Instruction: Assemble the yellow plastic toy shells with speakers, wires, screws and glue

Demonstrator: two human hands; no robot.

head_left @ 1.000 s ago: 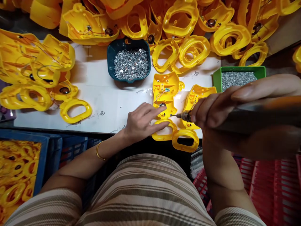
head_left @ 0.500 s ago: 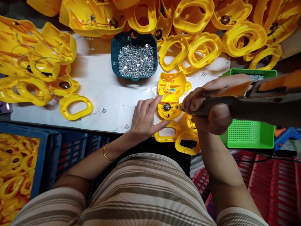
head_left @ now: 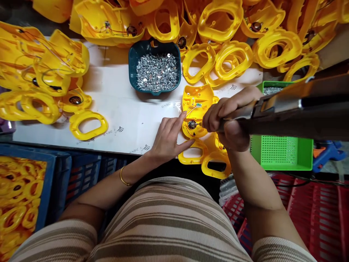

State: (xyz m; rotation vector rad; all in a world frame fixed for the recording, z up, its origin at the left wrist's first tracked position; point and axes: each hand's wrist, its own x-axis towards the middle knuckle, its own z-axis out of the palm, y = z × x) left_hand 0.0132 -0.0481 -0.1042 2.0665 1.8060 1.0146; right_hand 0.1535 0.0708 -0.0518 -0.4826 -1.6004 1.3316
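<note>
A yellow plastic shell (head_left: 200, 94) lies hollow side up on the white work surface, with thin wires, a small green circuit board (head_left: 198, 105) and a round speaker (head_left: 192, 124) inside. My left hand (head_left: 167, 140) is open, thumb and fingers spread, the fingertips resting at the shell's left edge. The thumb lies over a yellow ring-shaped frame (head_left: 180, 159) at the near side. My right hand (head_left: 231, 118) is wrapped round a power screwdriver (head_left: 305, 118), dark with an orange part. Its thin bit points left to the speaker's right edge; exact contact is too small to tell.
A dark green tub of small silver screws (head_left: 132, 74) stands beyond the shell. Yellow shells and frames (head_left: 222, 22) pile up at the back and left. To the right is a green basket (head_left: 308, 153); blue crates (head_left: 54, 174) and red crates (head_left: 305, 211) flank my body.
My right hand and the screwdriver have shifted left, and the tool's body has swung slightly. The left hand stays at the shell's edge. The whole view has moved a little.
</note>
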